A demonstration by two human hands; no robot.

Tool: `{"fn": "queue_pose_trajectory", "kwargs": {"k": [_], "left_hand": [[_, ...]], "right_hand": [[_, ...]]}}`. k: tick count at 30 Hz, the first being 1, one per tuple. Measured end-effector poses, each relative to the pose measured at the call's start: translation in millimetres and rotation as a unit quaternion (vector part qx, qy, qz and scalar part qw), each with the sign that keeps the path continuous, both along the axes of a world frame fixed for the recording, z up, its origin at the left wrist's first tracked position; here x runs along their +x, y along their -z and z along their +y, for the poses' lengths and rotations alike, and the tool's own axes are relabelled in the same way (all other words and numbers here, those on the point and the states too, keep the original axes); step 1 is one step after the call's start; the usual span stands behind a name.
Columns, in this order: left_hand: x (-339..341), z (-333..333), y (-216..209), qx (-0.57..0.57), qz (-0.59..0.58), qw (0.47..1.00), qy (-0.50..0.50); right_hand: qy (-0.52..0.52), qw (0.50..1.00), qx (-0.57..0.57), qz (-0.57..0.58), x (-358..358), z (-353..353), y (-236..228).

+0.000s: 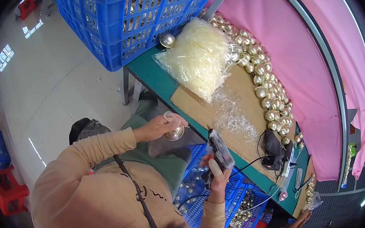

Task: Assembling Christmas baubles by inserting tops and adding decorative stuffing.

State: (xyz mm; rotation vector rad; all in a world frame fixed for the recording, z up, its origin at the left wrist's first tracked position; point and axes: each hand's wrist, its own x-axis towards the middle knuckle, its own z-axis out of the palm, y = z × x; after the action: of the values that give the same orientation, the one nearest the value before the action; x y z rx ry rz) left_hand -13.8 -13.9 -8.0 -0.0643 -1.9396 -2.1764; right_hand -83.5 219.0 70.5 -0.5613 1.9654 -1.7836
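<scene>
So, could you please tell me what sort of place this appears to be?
Probably a factory or workshop: many shiny round pieces are heaped along the green worktable, a large blue plastic crate stands at one end, and the left hand holds a similar round piece.

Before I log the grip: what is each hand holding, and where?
The left hand pinches a shiny ball near its upper edge; the right hand grips a dark tool by its lower part.

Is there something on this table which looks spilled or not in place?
Clear pieces lie scattered on the cardboard outside the plastic bag, perhaps spilled or laid out. One shiny ball sits by the blue crate, apart from the heaped balls.
</scene>
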Motion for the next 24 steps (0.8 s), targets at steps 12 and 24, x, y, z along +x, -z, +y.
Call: {"fn": "queue_pose_trajectory", "kwargs": {"k": [12,24], "left_hand": [[0.4,3.8,-3.0,-0.007,-0.003,1.000,-0.002],[4.7,5.6,-4.0,-0.012,-0.015,1.000,0.005]], "right_hand": [[-0.060,0.991,0.024,0.116,30.9,1.9,34.9],[-0.066,0.991,0.049,0.103,36.4,-5.3,42.1]]}}
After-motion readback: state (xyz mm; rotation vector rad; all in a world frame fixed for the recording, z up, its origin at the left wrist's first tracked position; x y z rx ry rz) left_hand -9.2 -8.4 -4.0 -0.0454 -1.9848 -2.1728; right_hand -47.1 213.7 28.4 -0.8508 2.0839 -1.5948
